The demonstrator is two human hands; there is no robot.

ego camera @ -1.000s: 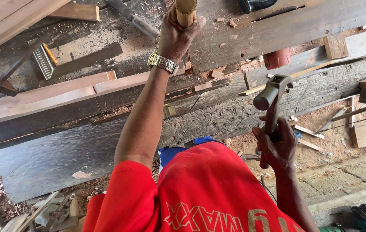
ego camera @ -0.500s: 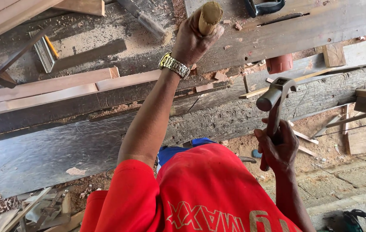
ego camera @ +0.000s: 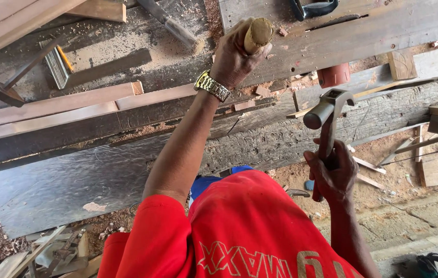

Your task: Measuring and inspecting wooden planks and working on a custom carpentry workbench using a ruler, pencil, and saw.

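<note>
Above the sawdust-strewn table [ego camera: 126,56], the left hand [ego camera: 234,54] has tilted its gripped wooden chisel handle [ego camera: 258,32] rightward, while the right hand [ego camera: 332,172] keeps a claw hammer [ego camera: 324,110] raised, fingers wrapped tight, seemingly poised to strike.

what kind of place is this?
Likely a rough woodworking shop: a sawdust-strewn workbench of weathered planks, timber offcuts, a claw hammer in the right hand and a wooden-handled tool in the left hand.

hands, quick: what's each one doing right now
Left hand: closed around a wooden handle, over the workbench.
Right hand: closed on the claw hammer, head raised.
</note>
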